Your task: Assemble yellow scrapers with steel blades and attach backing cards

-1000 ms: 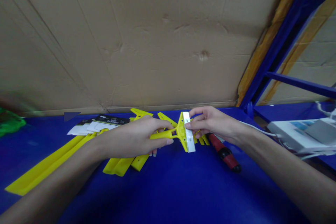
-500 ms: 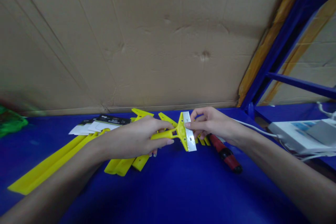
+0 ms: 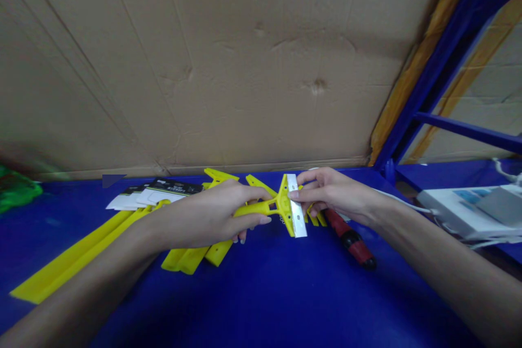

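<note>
— Counter [image 3: 261, 293] blue, cardboard [image 3: 228, 65] behind. Where's the yellow scraper [image 3: 280, 205]?
— Twelve o'clock, between both hands. Left hand [image 3: 204, 215] fingers wrap its handle; right hand [image 3: 334, 193] fingers pinch its metal blade [image 3: 297, 206].

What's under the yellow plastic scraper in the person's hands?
The yellow plastic scraper sits above loose yellow plastic strips on the blue bench; the left hand hides what lies beneath its grip.

Yellow scraper [image 3: 261, 208] turned slightly, metal blade [image 3: 297, 205] showing more silver, right hand [image 3: 334, 193] shifted rightward
</note>
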`<state>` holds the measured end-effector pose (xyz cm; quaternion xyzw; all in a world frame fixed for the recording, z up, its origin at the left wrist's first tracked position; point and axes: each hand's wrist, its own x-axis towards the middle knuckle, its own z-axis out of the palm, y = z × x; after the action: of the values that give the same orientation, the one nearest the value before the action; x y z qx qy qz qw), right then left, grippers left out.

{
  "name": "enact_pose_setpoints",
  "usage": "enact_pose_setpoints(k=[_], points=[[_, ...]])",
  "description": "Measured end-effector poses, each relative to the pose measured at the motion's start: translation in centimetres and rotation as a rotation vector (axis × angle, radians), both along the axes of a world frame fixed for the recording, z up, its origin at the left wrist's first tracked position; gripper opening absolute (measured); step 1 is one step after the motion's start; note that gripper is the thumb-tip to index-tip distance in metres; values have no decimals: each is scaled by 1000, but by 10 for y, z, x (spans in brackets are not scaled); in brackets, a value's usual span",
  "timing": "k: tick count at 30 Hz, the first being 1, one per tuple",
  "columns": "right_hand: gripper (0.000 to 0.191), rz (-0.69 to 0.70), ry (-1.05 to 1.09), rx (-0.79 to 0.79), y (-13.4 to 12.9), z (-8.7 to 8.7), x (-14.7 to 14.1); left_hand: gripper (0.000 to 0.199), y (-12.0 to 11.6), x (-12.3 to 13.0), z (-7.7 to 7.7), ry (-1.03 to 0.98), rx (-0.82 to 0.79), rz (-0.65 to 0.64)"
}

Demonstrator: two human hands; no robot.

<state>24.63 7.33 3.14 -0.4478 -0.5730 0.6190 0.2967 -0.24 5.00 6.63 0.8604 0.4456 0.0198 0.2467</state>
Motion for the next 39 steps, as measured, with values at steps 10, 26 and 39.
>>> enact_pose_setpoints(k=[10,26,39], points=[[40,-31,-86,6,-5,8,-4,50,-1,-1,-3,58,121,4],[25,-15,-44,-149,-2,11,-1,52,-2,-8,-8,60,287,-32],[39,-17,93,-30,0,4,4,49,3,-5,-2,41,235,-5]])
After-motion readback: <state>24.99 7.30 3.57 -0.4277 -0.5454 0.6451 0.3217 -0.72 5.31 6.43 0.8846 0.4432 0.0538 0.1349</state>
